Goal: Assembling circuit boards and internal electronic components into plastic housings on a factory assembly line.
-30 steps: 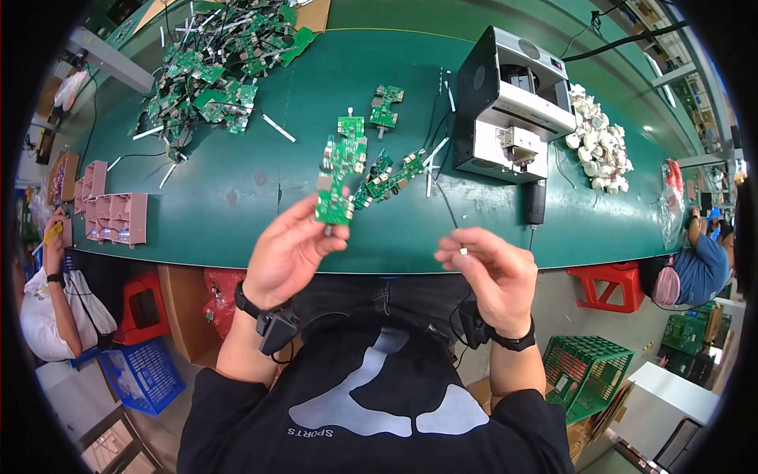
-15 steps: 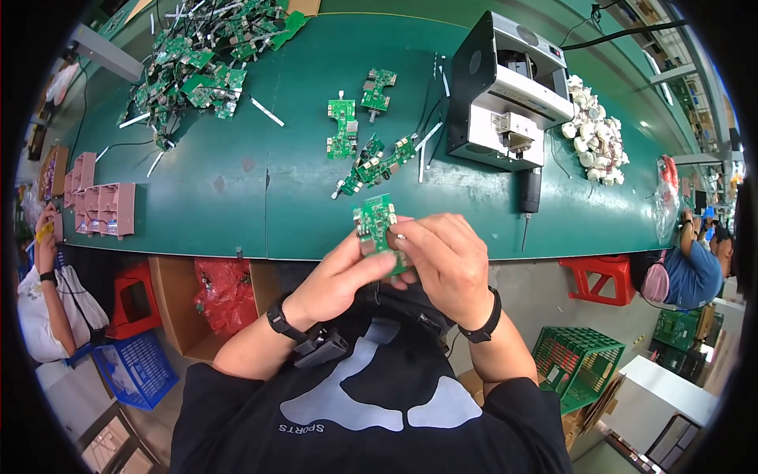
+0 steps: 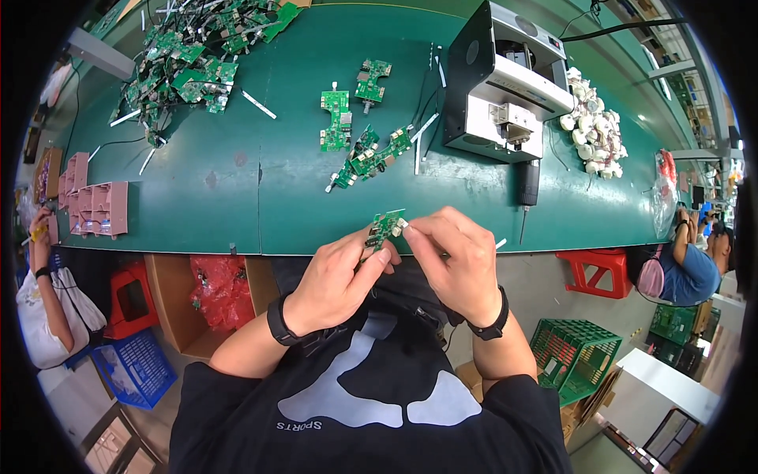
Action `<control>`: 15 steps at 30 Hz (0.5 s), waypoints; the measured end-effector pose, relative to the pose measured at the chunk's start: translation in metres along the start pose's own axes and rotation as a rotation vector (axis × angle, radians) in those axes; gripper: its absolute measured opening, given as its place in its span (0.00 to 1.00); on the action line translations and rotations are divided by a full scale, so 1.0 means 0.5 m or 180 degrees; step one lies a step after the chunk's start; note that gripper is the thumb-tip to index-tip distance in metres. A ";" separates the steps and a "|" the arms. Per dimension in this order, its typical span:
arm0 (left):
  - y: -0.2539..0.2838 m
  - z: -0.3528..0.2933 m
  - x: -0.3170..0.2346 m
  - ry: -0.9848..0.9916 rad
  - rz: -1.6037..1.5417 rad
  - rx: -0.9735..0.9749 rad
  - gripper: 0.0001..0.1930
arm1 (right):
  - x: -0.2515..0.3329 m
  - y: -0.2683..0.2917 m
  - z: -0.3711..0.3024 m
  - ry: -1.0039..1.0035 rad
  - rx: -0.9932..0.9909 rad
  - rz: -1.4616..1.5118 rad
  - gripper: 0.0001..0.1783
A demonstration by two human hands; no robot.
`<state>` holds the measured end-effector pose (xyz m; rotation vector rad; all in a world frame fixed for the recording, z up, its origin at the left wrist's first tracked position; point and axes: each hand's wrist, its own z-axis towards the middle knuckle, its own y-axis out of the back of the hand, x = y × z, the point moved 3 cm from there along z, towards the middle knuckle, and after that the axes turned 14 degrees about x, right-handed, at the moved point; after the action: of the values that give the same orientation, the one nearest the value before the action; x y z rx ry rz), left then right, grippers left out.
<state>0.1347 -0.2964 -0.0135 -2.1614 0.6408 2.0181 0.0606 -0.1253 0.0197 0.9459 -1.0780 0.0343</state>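
Carefully, the left hand (image 3: pixel 339 272) grasps a board (image 3: pixel 385 229) between thumb and fingers, tilted just over the table's (image 3: pixel 300 225) near edge, while the right hand (image 3: pixel 458 257) seems to pinch a small white plug (image 3: pixel 405 223) against the board's side; whether it is seated is too small to tell. To do this well, I would back the board close to that side, keep the plug straight, and press evenly rather than rock it. By count: one board in hand, two lying singly beyond it, and a tangled cluster (image 3: pixel 371 159) whose number overlap hides; one machine (image 3: pixel 505 95), one screwdriver (image 3: pixel 527 186), and apparently two pink trays (image 3: pixel 103 209). The big pile (image 3: pixel 185 67) and the white parts (image 3: pixel 592 130) are too jumbled to count.
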 end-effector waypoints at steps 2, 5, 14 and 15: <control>-0.002 0.000 -0.002 -0.0029 0.0032 -0.0015 0.22 | 0.002 0.001 0.001 -0.0094 0.0030 0.0016 0.02; 0.001 0.003 -0.008 -0.0004 -0.0021 0.0034 0.24 | 0.002 0.001 0.001 -0.0107 0.0050 0.0073 0.02; -0.005 0.000 -0.005 0.0014 -0.0077 -0.0091 0.24 | -0.004 -0.008 -0.001 -0.0176 0.0081 0.0120 0.01; -0.004 0.001 -0.008 -0.0054 0.0116 -0.0112 0.24 | -0.004 -0.008 -0.002 -0.0175 0.0084 0.0121 0.01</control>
<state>0.1350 -0.2936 -0.0103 -2.1653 0.6519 2.0790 0.0618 -0.1262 0.0155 0.9548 -1.1488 0.0540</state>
